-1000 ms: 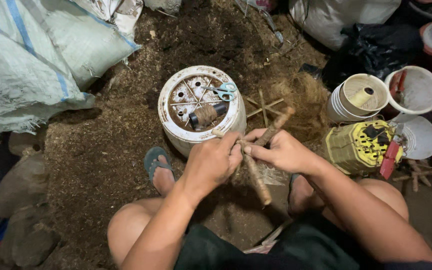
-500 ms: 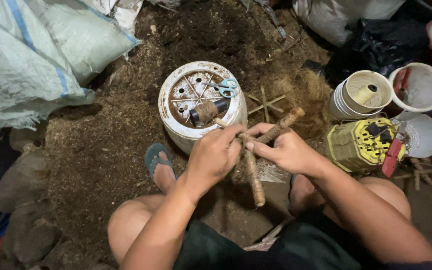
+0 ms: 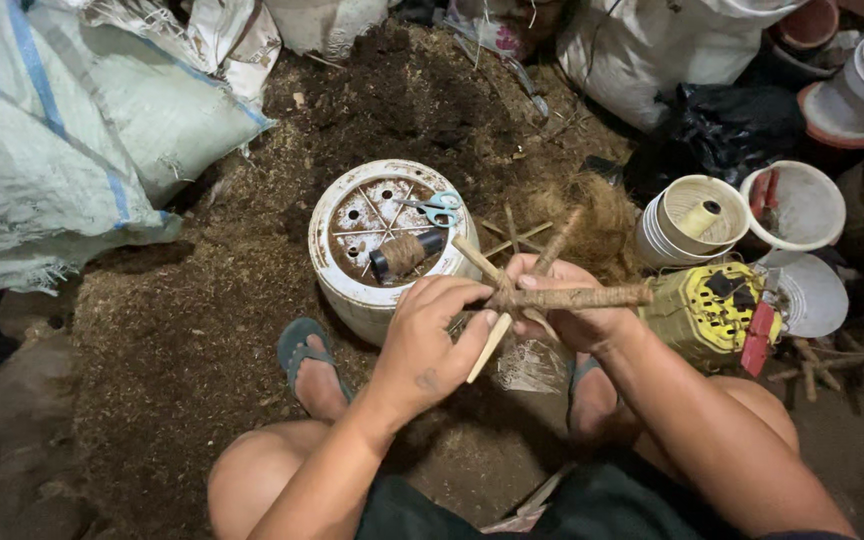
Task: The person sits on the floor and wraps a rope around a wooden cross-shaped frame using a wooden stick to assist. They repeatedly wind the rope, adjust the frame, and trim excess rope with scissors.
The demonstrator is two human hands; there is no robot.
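The person sits low on the soil-covered ground (image 3: 182,330), knees apart, with both hands meeting over a bundle of crossed sticks (image 3: 542,295) held just in front of an upturned white pot (image 3: 352,290). The left hand (image 3: 427,340) curls over the crossing point from the near side, its fingers (image 3: 457,295) bent and pressed together around the place where the sticks meet. The right hand (image 3: 567,310) grips the same bundle from the other side, fingers wrapped under and around a thick brown stick (image 3: 592,296) that lies nearly level and points toward a yellow perforated basket (image 3: 702,310). A paler, flatter stick (image 3: 487,345) slants down and toward the person from the crossing, and thinner sticks stick up beyond the hands. On the pot's holed base lie a pair of light blue scissors (image 3: 437,208) and a spool of brown twine (image 3: 402,255), touching neither hand. A foot in a grey-green sandal (image 3: 307,355) rests on the ground just beside the pot. To the right stand a stack of white pots (image 3: 692,220) with a pale roll inside, and another white pot (image 3: 797,205) holding something red. Woven sacks (image 3: 62,160) are piled at the left, a dark plastic bag (image 3: 732,130) lies at the upper right, and a clump of brown fibre (image 3: 592,220) sits behind the hands.
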